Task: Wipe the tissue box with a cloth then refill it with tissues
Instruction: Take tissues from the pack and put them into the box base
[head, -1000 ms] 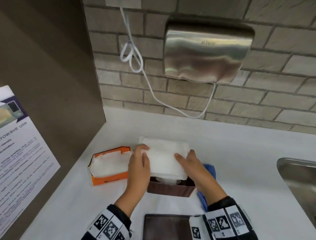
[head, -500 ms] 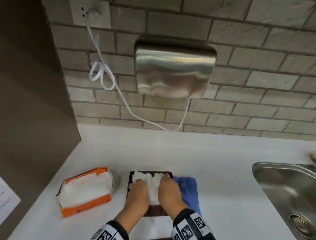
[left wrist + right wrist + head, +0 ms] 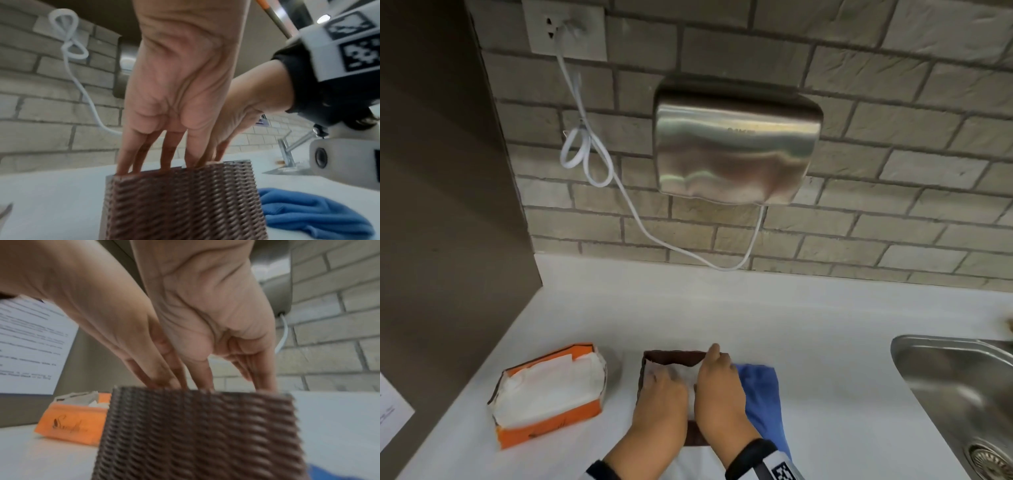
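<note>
A brown woven tissue box [image 3: 671, 358] stands open-topped on the white counter, near the front edge. White tissues [image 3: 683, 371] lie inside it. My left hand [image 3: 662, 397] and right hand [image 3: 717, 387] sit side by side over the box, straight fingers pressing down on the tissues. In the left wrist view the left hand's fingers [image 3: 144, 151] reach down behind the box wall [image 3: 180, 203]. The right wrist view shows the right hand's fingers [image 3: 205, 374] dipping in behind the wall [image 3: 195, 434] too. A blue cloth [image 3: 763, 394] lies against the box's right side.
An open orange tissue pack [image 3: 548, 397] with white tissues lies left of the box. A steel sink [image 3: 955, 387] is at the right. A steel hand dryer [image 3: 736, 147] hangs on the brick wall, its white cable [image 3: 585, 154] looped to a socket. A brown panel stands at the left.
A second ago both hands held the stack of tissues above the box. They lowered it in and now press it deeper. The head view has tilted upward.
</note>
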Action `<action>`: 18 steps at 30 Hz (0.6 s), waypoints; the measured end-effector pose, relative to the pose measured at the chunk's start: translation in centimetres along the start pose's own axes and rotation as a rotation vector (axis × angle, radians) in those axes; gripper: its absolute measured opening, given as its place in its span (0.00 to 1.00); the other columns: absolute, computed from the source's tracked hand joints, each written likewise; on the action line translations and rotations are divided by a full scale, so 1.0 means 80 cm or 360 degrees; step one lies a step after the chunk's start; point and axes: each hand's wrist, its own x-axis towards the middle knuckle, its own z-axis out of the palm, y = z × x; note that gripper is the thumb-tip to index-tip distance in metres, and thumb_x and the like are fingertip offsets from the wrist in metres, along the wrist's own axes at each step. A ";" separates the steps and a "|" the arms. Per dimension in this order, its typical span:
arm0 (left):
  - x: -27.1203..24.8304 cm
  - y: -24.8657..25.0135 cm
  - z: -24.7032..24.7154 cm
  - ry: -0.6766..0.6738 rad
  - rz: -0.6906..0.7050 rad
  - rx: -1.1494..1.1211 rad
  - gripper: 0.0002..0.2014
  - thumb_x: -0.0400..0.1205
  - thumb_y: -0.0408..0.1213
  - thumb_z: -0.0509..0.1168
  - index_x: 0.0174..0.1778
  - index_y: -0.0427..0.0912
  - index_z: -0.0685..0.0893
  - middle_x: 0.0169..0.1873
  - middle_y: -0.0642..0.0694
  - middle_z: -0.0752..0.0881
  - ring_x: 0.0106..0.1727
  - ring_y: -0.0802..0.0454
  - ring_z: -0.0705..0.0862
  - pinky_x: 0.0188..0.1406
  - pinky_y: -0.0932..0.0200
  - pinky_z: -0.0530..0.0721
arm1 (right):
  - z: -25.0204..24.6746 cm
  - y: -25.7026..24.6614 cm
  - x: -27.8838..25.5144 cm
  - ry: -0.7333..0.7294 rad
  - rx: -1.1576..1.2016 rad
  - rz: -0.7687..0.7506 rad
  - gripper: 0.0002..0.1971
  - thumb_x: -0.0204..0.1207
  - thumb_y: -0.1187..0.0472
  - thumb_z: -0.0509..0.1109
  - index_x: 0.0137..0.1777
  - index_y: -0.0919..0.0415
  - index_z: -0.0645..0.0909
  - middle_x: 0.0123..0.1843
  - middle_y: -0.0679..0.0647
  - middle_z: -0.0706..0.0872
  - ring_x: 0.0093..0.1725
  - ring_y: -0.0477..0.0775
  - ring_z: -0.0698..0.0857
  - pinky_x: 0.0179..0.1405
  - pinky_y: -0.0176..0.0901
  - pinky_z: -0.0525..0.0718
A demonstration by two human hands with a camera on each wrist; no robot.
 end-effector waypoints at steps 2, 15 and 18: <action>0.006 -0.008 0.008 -0.0008 0.0147 0.0190 0.28 0.84 0.34 0.60 0.79 0.35 0.59 0.79 0.35 0.57 0.82 0.38 0.53 0.80 0.51 0.58 | -0.016 -0.004 -0.001 0.0077 -0.0155 -0.0136 0.24 0.55 0.69 0.82 0.52 0.70 0.80 0.42 0.64 0.85 0.40 0.60 0.86 0.37 0.45 0.84; 0.021 -0.013 0.003 -0.0174 0.0148 -0.0179 0.22 0.85 0.35 0.58 0.76 0.37 0.67 0.73 0.36 0.71 0.72 0.42 0.74 0.73 0.51 0.73 | 0.033 0.010 0.025 -0.0304 -0.0528 -0.0547 0.17 0.83 0.60 0.58 0.70 0.63 0.73 0.70 0.61 0.79 0.69 0.61 0.78 0.70 0.51 0.74; 0.001 -0.025 -0.017 0.0041 0.0298 -0.0425 0.17 0.85 0.37 0.56 0.71 0.41 0.74 0.69 0.41 0.76 0.67 0.47 0.77 0.69 0.57 0.76 | 0.025 0.013 0.025 -0.0245 -0.0341 -0.0552 0.21 0.80 0.56 0.61 0.72 0.57 0.71 0.70 0.56 0.79 0.68 0.56 0.78 0.69 0.45 0.74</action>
